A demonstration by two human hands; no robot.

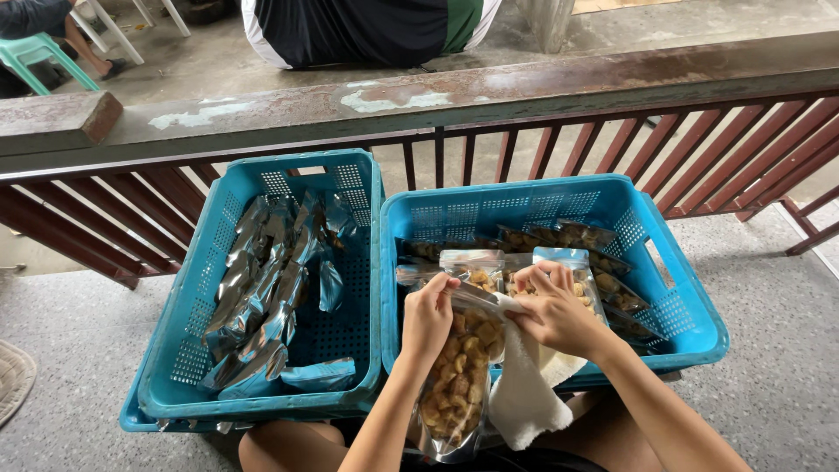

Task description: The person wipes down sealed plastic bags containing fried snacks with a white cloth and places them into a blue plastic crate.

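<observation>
Nearest, over my lap: the clear snack pouch (459, 367), filled with pale brown fried pieces, hangs upright between my knees and the near rim of the right crate (690, 341). My left hand (426, 316) has its grip closed on the pouch's top edge at the left; my right hand (555, 308) pinches the same edge at the right, together with a white cloth (524, 393) that drapes down beside the pouch. I judge the pouch light, its film smooth and somewhat slippery, its contents brittle; the flat top strip is the place to hold it, since squeezing the belly would crush the pieces.

Middle distance: the right blue crate holds more filled pouches (568, 240) lying in rows. The left blue crate (188, 350), just beside it, holds silvery empty pouches (262, 288) stacked on edge.

Far: a rust-brown wooden railing (524, 87) runs across the scene, with a seated person's dark shirt (358, 31) behind it and a green plastic chair (39, 52) at far left.
</observation>
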